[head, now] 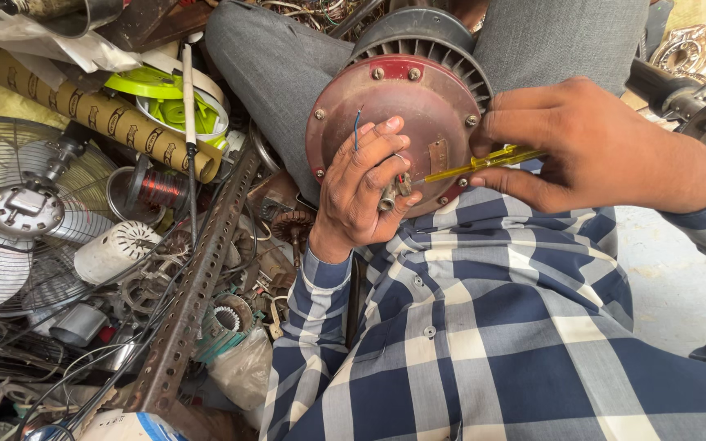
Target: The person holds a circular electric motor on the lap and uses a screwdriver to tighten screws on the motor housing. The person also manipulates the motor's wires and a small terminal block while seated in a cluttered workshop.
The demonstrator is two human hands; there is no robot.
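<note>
Against the round, rusty-red motor cover (402, 122), the left hand (361, 192) pinches a small metal fitting (394, 192); the right hand (590, 147) grips a yellow-handled screwdriver (484, 161).

Left of the hands, a heap of scrap parts: a caged fan (18, 216), a perforated angle bar (198, 282), a patterned roll (83, 106), copper coil (159, 188), loose wires; pale bare floor (680, 278) to the right, daylight.
</note>
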